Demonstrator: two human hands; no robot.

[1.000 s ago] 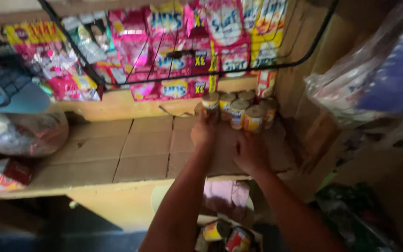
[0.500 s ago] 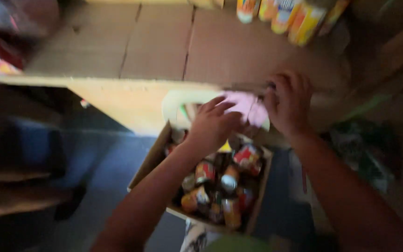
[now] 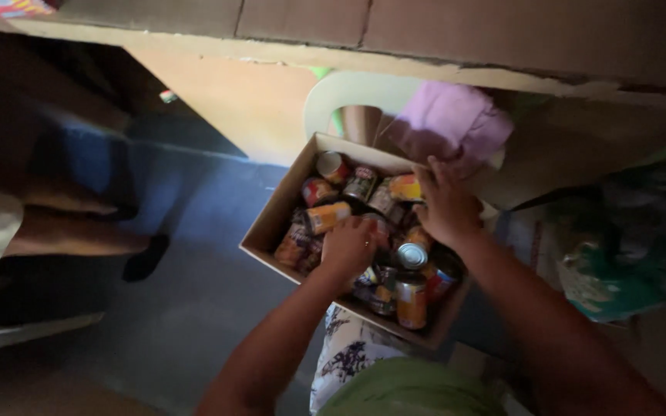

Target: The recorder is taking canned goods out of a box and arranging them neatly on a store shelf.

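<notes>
— Where are the cans (image 3: 364, 231)?
— Centre frame, in the cardboard box (image 3: 271, 223). Your left hand (image 3: 346, 248) closes on one; your right hand (image 3: 445, 206) rests open among them.
— Handling?
— Likely heavy, rigid, slick; grasp around the sides.

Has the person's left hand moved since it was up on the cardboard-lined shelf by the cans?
Yes. The left hand has come down off the cardboard-lined shelf into the open cardboard box of cans below it.

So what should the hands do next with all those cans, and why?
Probably close the left hand on a can and lift it out. Both hands are down in the open cardboard box of cans, the right hand too, and neither clearly holds one.
</notes>
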